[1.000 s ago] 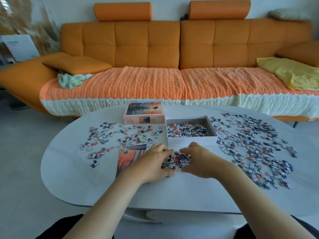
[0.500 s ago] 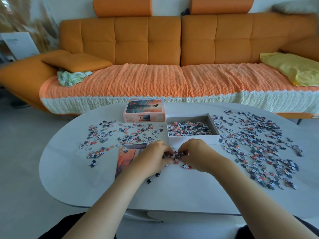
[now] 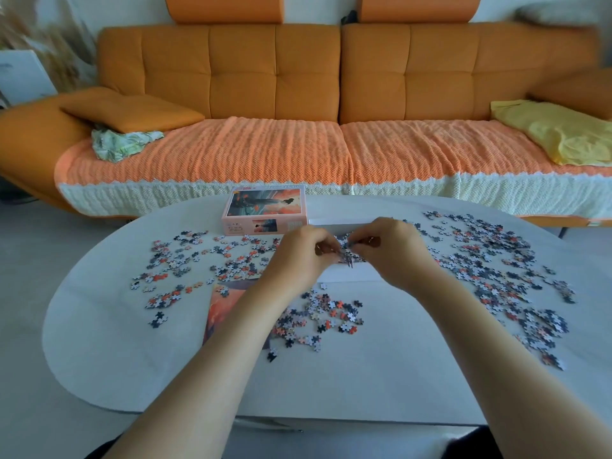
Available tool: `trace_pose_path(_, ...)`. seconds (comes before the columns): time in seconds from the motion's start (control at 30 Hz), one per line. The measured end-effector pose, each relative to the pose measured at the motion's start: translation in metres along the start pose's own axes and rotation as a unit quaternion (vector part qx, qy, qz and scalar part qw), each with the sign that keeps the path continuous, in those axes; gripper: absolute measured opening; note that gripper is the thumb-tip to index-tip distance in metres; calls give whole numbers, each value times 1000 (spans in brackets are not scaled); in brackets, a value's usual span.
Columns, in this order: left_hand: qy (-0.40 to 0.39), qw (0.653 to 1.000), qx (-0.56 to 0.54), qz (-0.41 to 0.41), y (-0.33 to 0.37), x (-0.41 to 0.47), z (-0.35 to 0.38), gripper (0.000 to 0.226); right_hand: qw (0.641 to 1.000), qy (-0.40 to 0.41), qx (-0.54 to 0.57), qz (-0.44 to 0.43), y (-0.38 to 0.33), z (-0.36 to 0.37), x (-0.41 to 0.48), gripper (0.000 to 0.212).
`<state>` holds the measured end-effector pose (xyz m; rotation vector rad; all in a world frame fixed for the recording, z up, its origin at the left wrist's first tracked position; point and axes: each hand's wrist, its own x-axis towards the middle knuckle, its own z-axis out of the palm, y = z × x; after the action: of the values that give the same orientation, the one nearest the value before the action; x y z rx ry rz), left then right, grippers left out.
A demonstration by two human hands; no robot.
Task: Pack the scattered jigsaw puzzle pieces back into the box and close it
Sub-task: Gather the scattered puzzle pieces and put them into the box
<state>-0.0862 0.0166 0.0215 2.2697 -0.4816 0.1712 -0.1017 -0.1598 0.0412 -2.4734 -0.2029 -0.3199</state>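
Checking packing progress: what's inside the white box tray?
Puzzle pieces show between the left hand and right hand; the hands cover the rest of the tray, so its fill is unseen.

Orange sofa & throw w/ cream edge, yellow cloth, pale grey table, pcs orange/grey/white, lid pink

Home, living rm; big orange tufted sofa fills bkgd, two roll headrests on top; orange-and-cream knitted throw over seat; loose orange cushion at left end, crumpled green-print cloth just beside it; yellow blanket at right end; low white oval coffee table in front of sofa, jigsaw pieces spread over it, printed puzzle box near far edge; pale plain floor; blurred dried grasses + white panel far left; soft furnishings + pastime clutter read as domestic
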Motion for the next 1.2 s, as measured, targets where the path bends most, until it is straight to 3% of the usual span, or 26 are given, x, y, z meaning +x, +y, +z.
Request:
trace_pose_path(0.07,19,999,23,21,-4,12,5,10,1000,18,-18,-11,7,5,7,12)
trace_pose_path(0.23,-4,991,116,67,-23,25,18,17,996,-63,-64,5,24,10,8,26)
trace_pose_path(0.4,-7,981,159,112,-29,21,21,26,996,-59,-62,-9,23,1,3,25)
trace_pose_path(0.6,66,979,156,115,-23,14,15,17,993,-108,-40,-11,17,10,-9,25)
trace_pose_path(0.8,38,976,179,118,-32,-3,3,25,995,-87,-30,-46,12,27,-13,30)
trace_pose_path(0.97,4,984,157,79,-32,-31,-19,27,981,15,-91,-173,5,33,-17,30)
trace_pose_path(1.07,-84,983,160,35,-39,-51,-31,27,974,-61,-65,-207,-11,39,-26,31)
trace_pose_path(1.2,-152,969,197,-1,-57,-74,-43,35,959,-173,-113,-192,-12,62,-39,42)
